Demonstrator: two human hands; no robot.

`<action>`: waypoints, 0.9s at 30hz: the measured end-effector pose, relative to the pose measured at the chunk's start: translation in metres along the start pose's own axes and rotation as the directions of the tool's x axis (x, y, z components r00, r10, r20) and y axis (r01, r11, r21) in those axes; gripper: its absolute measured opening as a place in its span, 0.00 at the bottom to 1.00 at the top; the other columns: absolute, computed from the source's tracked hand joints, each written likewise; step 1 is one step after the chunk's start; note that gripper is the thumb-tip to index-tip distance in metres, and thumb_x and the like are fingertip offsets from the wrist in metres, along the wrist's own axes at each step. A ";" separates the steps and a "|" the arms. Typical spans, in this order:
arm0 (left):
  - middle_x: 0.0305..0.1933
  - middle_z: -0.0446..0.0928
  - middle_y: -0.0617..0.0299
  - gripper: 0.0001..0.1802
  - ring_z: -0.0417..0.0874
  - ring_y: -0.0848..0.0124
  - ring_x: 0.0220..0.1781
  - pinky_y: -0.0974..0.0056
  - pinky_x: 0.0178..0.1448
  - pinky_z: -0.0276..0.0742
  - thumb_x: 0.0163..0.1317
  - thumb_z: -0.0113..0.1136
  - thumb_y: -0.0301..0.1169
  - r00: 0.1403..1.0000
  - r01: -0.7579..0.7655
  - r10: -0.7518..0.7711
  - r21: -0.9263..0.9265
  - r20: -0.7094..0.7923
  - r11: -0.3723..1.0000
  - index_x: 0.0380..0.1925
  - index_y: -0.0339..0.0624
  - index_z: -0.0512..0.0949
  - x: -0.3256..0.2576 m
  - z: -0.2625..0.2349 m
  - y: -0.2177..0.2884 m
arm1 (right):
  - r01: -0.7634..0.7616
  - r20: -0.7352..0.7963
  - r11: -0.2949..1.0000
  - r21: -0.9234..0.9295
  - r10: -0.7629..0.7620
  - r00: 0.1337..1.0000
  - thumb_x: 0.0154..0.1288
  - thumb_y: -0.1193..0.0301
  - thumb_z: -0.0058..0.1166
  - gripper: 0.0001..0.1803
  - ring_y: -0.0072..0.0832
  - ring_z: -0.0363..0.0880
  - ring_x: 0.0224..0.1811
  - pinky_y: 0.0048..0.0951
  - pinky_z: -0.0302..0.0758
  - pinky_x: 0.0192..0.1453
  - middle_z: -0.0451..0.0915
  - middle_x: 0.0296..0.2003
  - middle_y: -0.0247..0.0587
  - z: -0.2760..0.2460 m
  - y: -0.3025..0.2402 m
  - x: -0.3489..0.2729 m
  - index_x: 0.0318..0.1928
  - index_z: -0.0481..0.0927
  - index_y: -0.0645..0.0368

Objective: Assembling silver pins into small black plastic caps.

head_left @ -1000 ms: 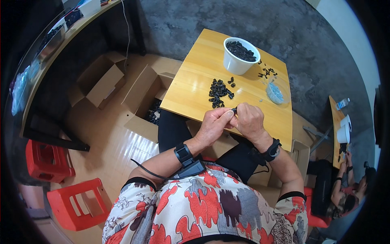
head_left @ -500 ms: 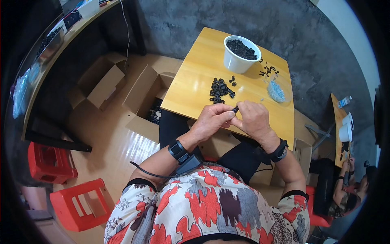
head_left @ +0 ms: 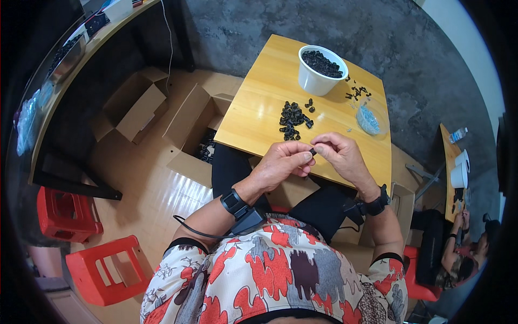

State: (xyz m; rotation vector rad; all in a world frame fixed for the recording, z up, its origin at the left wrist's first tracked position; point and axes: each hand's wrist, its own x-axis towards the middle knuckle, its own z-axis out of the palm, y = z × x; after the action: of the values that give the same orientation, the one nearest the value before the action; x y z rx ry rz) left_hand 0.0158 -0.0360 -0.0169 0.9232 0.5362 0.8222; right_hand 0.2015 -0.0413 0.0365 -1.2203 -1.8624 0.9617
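Note:
Over the near edge of the yellow wooden table [head_left: 248, 116], a small black part [head_left: 313, 152] sits between my fingertips. My left hand [head_left: 284, 162] pinches it between thumb and index finger. From the other side my right hand [head_left: 341, 156] has thumb and fingers closed at the same part; its exact shape is mostly covered. Just beyond my hands lies a loose pile of small black parts [head_left: 293, 116]. Further back stands a white bucket [head_left: 315, 85] filled with similar black pieces. To its right are scattered thin black bits [head_left: 358, 92] and a clear bowl [head_left: 371, 120] of small light-blue pieces.
Open cardboard boxes [head_left: 186, 121] stand on the floor left of the table, one holding black parts. Red plastic stools [head_left: 110, 270] are at lower left. A long bench [head_left: 116, 32] runs along the left. Another person [head_left: 458, 259] works at a table on the far right.
My right hand has turned and shifted slightly, its fingers now more extended and the thumb at the black part. My left hand keeps its pinch in nearly the same place.

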 end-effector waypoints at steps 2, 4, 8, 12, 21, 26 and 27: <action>0.35 0.79 0.62 0.10 0.80 0.78 0.32 0.71 0.40 0.80 0.66 0.54 0.31 1.000 0.015 -0.015 -0.019 -0.002 1.000 0.43 0.38 0.77 -0.001 -0.001 0.000 | 0.031 -0.069 0.999 0.016 -0.029 0.997 0.63 0.72 0.56 0.09 0.09 0.64 0.23 0.15 0.64 0.27 0.73 0.24 0.25 -0.001 -0.004 0.000 0.41 0.79 0.64; 0.35 0.79 0.62 0.10 0.80 0.77 0.32 0.70 0.40 0.81 0.66 0.54 0.30 1.000 0.014 -0.014 -0.039 -0.003 0.999 0.43 0.37 0.77 -0.003 -0.002 0.000 | -0.200 -0.031 0.951 0.237 0.213 0.977 0.64 0.73 0.54 0.08 0.10 0.65 0.24 0.14 0.64 0.27 0.76 0.26 0.27 -0.007 -0.012 -0.002 0.41 0.80 0.63; 0.35 0.79 0.61 0.09 0.81 0.76 0.32 0.69 0.41 0.81 0.66 0.54 0.30 1.000 0.014 -0.013 -0.106 0.011 0.994 0.43 0.38 0.77 -0.006 -0.003 0.001 | -0.183 0.039 0.904 0.387 0.182 0.983 0.63 0.76 0.53 0.08 0.10 0.67 0.25 0.14 0.65 0.29 0.77 0.28 0.27 -0.007 -0.004 -0.005 0.42 0.80 0.62; 0.36 0.80 0.60 0.09 0.81 0.76 0.33 0.68 0.42 0.82 0.66 0.54 0.29 0.999 0.043 -0.038 -0.161 0.033 0.986 0.43 0.38 0.77 -0.007 -0.003 0.000 | -0.115 -0.033 0.919 0.377 0.137 0.990 0.62 0.79 0.52 0.09 0.11 0.69 0.27 0.13 0.67 0.31 0.77 0.29 0.28 -0.006 -0.005 -0.008 0.43 0.79 0.63; 0.36 0.79 0.60 0.10 0.81 0.75 0.34 0.68 0.42 0.82 0.66 0.54 0.29 0.999 0.031 -0.025 -0.180 0.035 0.983 0.45 0.37 0.75 -0.008 -0.004 -0.004 | -0.173 0.077 0.903 0.392 0.156 0.985 0.61 0.78 0.54 0.10 0.10 0.71 0.27 0.13 0.68 0.30 0.78 0.31 0.29 -0.004 -0.008 -0.013 0.44 0.78 0.65; 0.36 0.80 0.61 0.11 0.81 0.76 0.34 0.69 0.42 0.81 0.66 0.54 0.29 1.000 0.012 -0.009 -0.139 0.024 0.990 0.46 0.37 0.76 -0.010 -0.002 -0.002 | -0.160 0.061 0.926 0.342 0.148 0.987 0.61 0.76 0.57 0.11 0.11 0.71 0.23 0.14 0.68 0.27 0.79 0.28 0.29 -0.001 -0.006 -0.013 0.44 0.79 0.66; 0.36 0.80 0.61 0.11 0.81 0.76 0.34 0.69 0.42 0.81 0.66 0.54 0.29 1.000 0.012 -0.009 -0.138 0.023 0.990 0.46 0.37 0.76 -0.010 -0.002 -0.002 | -0.145 0.038 0.947 0.287 0.140 0.989 0.61 0.75 0.57 0.10 0.11 0.71 0.23 0.14 0.68 0.27 0.79 0.28 0.29 0.000 -0.006 -0.014 0.44 0.79 0.65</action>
State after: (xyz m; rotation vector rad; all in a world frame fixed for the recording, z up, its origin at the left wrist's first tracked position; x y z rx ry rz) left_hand 0.0093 -0.0444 -0.0192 0.8009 0.4586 0.8283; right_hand 0.2032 -0.0558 0.0390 -1.1804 -1.5925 1.2780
